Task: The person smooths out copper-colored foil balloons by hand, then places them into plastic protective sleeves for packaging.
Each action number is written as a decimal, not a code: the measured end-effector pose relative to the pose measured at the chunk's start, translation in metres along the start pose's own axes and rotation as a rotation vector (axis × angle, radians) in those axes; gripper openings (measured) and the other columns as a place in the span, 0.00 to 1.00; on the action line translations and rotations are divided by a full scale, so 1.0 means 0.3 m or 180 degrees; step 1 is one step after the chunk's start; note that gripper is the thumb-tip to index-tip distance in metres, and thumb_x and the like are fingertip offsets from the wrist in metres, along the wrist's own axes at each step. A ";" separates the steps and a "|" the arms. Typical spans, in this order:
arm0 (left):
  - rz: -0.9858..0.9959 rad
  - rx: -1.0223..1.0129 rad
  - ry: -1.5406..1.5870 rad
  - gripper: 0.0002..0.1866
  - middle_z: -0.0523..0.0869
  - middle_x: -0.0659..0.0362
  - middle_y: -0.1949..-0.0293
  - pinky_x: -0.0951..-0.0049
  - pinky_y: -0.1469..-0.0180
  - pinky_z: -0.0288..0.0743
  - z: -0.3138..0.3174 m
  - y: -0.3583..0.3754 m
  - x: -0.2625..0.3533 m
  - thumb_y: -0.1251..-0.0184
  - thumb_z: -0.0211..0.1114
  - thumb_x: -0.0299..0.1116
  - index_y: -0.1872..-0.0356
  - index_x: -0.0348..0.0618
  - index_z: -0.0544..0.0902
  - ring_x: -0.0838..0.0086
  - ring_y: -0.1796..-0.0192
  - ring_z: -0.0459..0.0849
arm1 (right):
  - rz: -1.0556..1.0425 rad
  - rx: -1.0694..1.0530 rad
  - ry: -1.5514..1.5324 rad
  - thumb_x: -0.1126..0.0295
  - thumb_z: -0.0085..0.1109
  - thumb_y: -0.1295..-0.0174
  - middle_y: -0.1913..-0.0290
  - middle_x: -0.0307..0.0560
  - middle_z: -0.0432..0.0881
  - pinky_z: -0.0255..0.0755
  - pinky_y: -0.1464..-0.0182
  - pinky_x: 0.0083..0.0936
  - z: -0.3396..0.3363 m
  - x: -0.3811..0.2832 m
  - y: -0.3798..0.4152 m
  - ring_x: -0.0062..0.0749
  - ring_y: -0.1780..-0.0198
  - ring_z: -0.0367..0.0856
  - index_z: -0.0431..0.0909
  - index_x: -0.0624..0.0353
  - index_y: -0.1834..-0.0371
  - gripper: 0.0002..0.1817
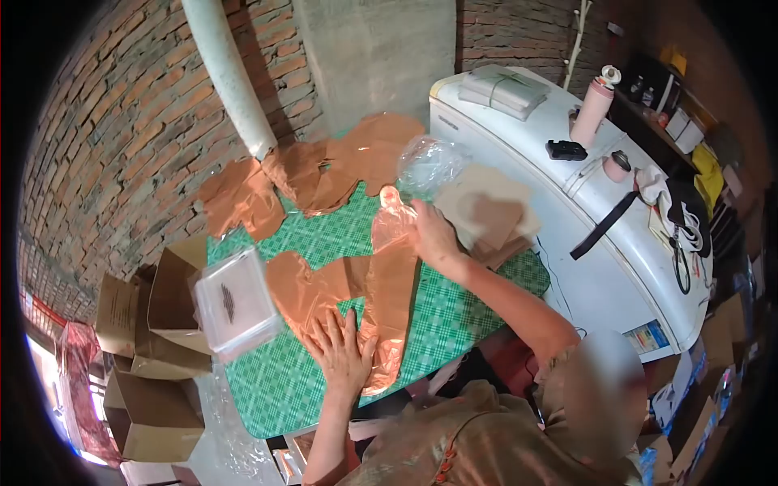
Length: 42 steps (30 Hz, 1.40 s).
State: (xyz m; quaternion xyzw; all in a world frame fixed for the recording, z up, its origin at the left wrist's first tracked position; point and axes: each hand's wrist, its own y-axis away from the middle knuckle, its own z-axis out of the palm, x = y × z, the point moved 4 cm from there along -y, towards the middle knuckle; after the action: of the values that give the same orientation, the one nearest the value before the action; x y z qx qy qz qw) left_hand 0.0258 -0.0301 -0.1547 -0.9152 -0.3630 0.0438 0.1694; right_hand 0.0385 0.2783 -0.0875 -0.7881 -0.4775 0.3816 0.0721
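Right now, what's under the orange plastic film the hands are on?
Around the orange plastic film and through a gap by the left hand, green plaid tablecloth shows. Whatever lies directly beneath is covered.

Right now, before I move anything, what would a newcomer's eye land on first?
Probably the shiny copper-coloured film on the green checked tablecloth, with the left hand spread on its near part and the right hand at its far end. Next, perhaps, the pink bottle standing on the white appliance to the right, then the open cardboard boxes at the table's left.
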 end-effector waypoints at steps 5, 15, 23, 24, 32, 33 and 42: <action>-0.0132 -0.0072 0.0017 0.39 0.59 0.44 0.20 0.25 0.24 0.35 -0.003 -0.002 0.033 0.27 0.55 0.64 0.22 0.53 0.68 0.38 0.18 0.47 | -0.1310 -0.0435 0.0257 0.63 0.66 0.38 0.28 0.58 0.66 0.59 0.29 0.56 -0.019 -0.148 0.184 0.59 0.24 0.59 0.64 0.56 0.26 0.37; -0.0986 0.0362 0.0161 0.36 0.79 0.45 0.39 0.50 0.40 0.74 -0.072 -0.229 -0.319 0.36 0.70 0.52 0.32 0.42 0.76 0.49 0.39 0.78 | -0.1308 -0.1879 0.1147 0.36 0.49 0.30 0.15 0.55 0.49 0.28 0.21 0.72 0.100 -0.111 0.408 0.58 0.14 0.36 0.54 0.46 0.15 0.44; -0.1287 0.0474 -0.0250 0.27 0.84 0.49 0.57 0.52 0.48 0.77 -0.056 -0.186 -0.358 0.39 0.73 0.51 0.48 0.39 0.83 0.51 0.51 0.82 | -0.1191 -0.1847 0.1197 0.38 0.51 0.30 0.14 0.51 0.47 0.29 0.20 0.68 0.090 -0.114 0.391 0.55 0.14 0.36 0.55 0.45 0.16 0.43; -0.1311 0.0466 -0.0250 0.25 0.85 0.49 0.57 0.52 0.48 0.77 -0.053 -0.189 -0.363 0.38 0.72 0.50 0.50 0.40 0.83 0.51 0.52 0.83 | -0.1213 -0.1800 0.1188 0.38 0.51 0.30 0.14 0.51 0.47 0.28 0.20 0.68 0.093 -0.110 0.392 0.55 0.14 0.36 0.55 0.45 0.16 0.43; -0.1183 0.0514 -0.0189 0.07 0.87 0.50 0.65 0.53 0.55 0.80 0.029 -0.238 -0.398 0.31 0.62 0.33 0.62 0.40 0.80 0.53 0.58 0.86 | -0.1151 -0.1883 0.1062 0.38 0.50 0.29 0.14 0.54 0.46 0.24 0.19 0.66 0.091 -0.111 0.394 0.56 0.14 0.33 0.54 0.46 0.15 0.43; -0.1203 0.0497 -0.0199 0.06 0.87 0.50 0.65 0.53 0.55 0.80 0.046 -0.240 -0.405 0.32 0.61 0.31 0.63 0.40 0.79 0.52 0.58 0.86 | -0.1148 -0.1863 0.0996 0.39 0.51 0.29 0.15 0.55 0.47 0.24 0.19 0.65 0.089 -0.114 0.392 0.56 0.14 0.34 0.54 0.47 0.16 0.43; -0.1126 0.0881 -0.0081 0.15 0.82 0.44 0.57 0.53 0.50 0.77 0.002 -0.214 -0.354 0.37 0.67 0.35 0.56 0.35 0.79 0.47 0.53 0.81 | -0.1107 -0.2033 0.0976 0.36 0.45 0.27 0.13 0.55 0.38 0.19 0.21 0.69 0.080 -0.114 0.386 0.55 0.13 0.26 0.50 0.50 0.15 0.45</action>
State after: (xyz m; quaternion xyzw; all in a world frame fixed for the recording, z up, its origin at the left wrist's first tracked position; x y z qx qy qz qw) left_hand -0.0940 -0.0585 -0.1378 -0.8046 -0.5106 0.0744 0.2939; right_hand 0.0947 0.1828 -0.1414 -0.7261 -0.6823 0.0737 -0.0426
